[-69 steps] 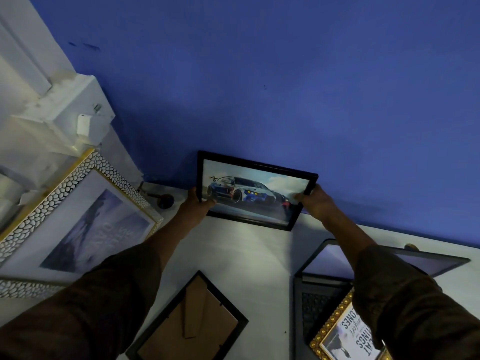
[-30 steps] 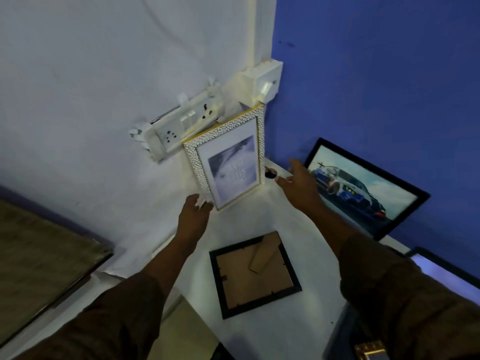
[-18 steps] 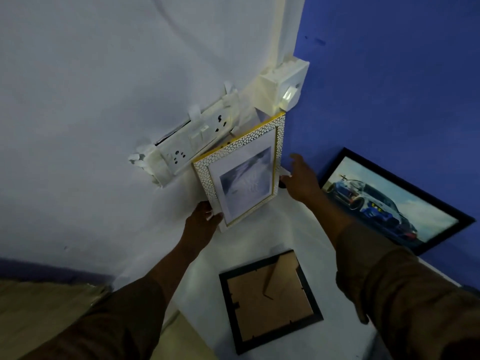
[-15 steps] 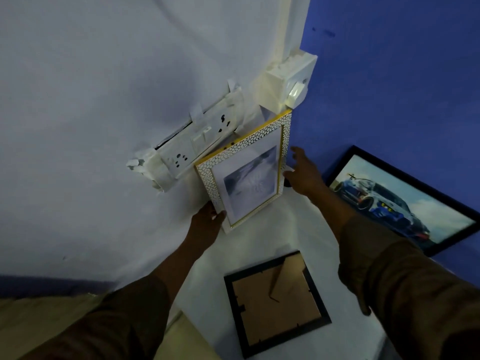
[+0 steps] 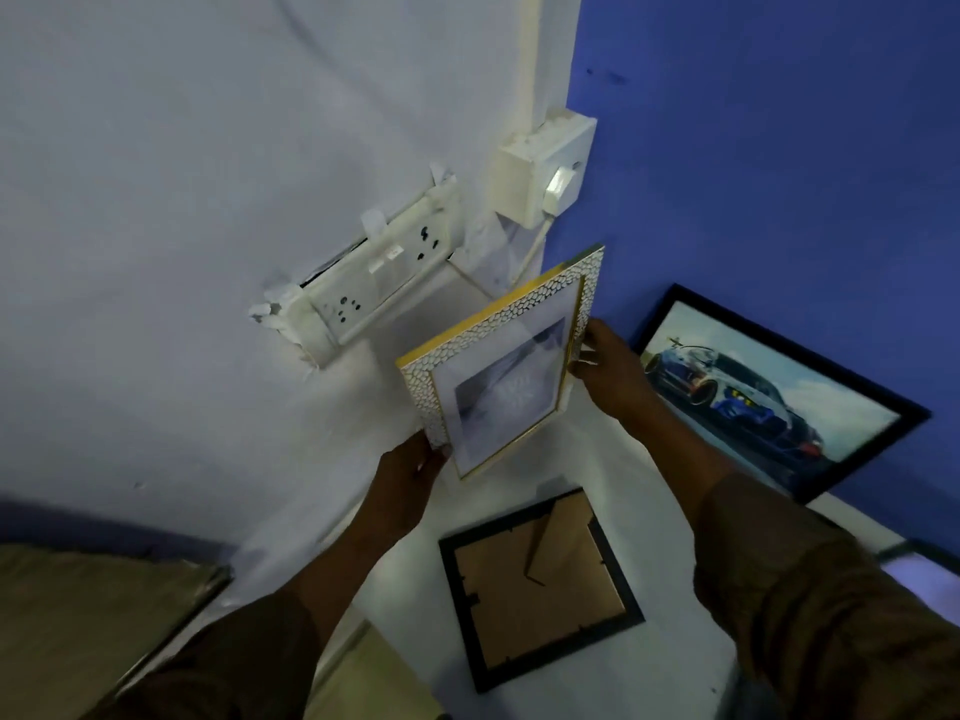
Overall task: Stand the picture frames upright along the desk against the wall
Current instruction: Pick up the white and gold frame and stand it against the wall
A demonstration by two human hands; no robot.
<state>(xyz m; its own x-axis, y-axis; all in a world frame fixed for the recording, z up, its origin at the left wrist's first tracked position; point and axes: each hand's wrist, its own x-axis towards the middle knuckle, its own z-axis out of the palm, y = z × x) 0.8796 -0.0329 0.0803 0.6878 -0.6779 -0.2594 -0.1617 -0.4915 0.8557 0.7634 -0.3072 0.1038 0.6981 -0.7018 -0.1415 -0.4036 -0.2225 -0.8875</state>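
Note:
I hold a white pebble-patterned frame with gold edging (image 5: 506,363) in both hands, lifted clear of the white desk (image 5: 670,532) in the corner. My left hand (image 5: 410,478) grips its lower left corner and my right hand (image 5: 605,366) grips its right edge. A black frame with a car picture (image 5: 774,392) leans upright against the blue wall on the right. Another black frame (image 5: 537,582) lies face down on the desk below my hands, its brown backing and stand showing.
A white socket strip (image 5: 374,280) and a switch box (image 5: 545,174) with a cable sit on the white wall behind the held frame. A laptop screen edge (image 5: 919,563) shows at the right. A brown surface (image 5: 88,605) lies at the lower left.
Both hands closed on the white frame and lifted it away from the white wall, tilting it toward me. The car frame stayed leaning against the blue wall.

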